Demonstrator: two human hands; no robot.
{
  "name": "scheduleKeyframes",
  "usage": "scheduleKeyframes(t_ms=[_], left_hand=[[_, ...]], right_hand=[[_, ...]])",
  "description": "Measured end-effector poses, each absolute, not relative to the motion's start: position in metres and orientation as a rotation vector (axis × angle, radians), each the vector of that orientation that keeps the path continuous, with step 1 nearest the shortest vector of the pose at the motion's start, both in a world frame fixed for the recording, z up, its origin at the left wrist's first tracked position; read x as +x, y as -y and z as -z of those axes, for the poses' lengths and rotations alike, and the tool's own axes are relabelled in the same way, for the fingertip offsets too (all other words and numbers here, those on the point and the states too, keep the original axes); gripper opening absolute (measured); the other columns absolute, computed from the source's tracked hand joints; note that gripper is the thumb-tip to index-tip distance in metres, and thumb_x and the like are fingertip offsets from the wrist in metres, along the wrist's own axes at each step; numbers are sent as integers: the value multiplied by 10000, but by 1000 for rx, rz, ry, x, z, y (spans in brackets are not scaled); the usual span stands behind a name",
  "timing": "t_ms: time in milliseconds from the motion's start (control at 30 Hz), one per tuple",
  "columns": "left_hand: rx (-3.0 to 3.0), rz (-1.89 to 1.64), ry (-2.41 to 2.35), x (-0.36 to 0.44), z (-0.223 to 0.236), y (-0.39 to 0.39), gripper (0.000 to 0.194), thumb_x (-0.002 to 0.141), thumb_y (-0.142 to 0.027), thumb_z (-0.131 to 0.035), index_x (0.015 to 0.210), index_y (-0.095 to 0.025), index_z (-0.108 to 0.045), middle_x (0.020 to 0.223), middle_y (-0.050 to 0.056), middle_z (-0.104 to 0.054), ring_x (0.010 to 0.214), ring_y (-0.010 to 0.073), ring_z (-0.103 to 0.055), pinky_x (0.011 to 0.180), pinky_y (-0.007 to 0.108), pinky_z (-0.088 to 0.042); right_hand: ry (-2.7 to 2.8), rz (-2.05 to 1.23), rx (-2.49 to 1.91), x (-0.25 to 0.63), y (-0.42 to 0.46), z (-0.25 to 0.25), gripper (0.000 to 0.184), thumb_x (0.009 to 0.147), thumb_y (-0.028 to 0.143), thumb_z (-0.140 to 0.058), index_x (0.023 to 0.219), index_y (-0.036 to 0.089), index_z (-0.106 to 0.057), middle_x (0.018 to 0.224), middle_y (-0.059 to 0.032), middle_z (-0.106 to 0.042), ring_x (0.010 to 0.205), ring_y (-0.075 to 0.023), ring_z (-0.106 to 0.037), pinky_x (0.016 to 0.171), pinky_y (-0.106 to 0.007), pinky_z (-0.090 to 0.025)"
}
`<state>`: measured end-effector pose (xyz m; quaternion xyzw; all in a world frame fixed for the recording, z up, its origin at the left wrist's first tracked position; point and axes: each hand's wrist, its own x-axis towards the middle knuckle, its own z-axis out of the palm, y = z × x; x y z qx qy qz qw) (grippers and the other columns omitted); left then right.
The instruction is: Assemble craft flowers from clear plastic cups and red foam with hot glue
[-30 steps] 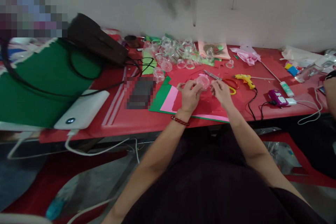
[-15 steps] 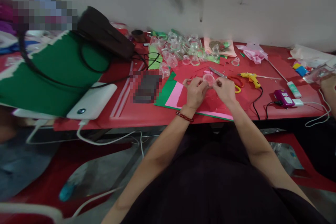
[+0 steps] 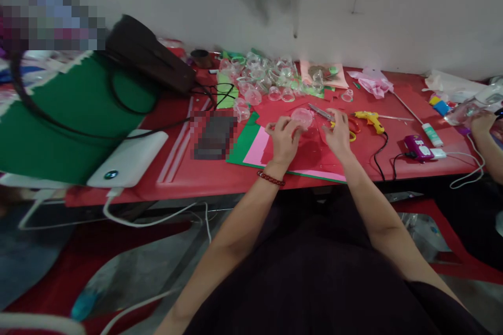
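A clear plastic cup is over the red paper, its round end facing me. My left hand, with a beaded bracelet at the wrist, has its curled fingers at the cup's near edge and appears to pinch it. The fingers partly cover the contact. To the right, my right hand is apart from the cup, thumb and fingers spread with nothing between them. Scissors with yellow and red handles lie just beyond it. Under the red paper are pink and green sheets.
Many clear cups are piled against the wall. Right of me lie a yellow glue gun, a glue bottle and a purple adapter. A dark blurred-out device, a white power bank and a bag are leftward. Another person's hand is far right.
My right hand has come away from the cup and its fingers have spread. The cup has shifted slightly left with my left hand. The whole view has moved a little.
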<state>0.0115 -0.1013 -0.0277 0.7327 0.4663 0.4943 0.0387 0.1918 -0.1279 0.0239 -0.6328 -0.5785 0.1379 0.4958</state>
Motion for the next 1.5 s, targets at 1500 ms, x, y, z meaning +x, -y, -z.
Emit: scheduleKeyframes(t_ms=[1500], left_hand=[[2372,-1539,-1262,13,30,101,202,1063,-347,-623,944,-249,-753,1025,47,-711,1011,226,-630,1031,451,-329]], right_hand=[[1662,-428,-1488,194,131,-53,191,883,241,-680,900,209,-868,897,-31,-854,840,-229,-782,813,-321,-582]])
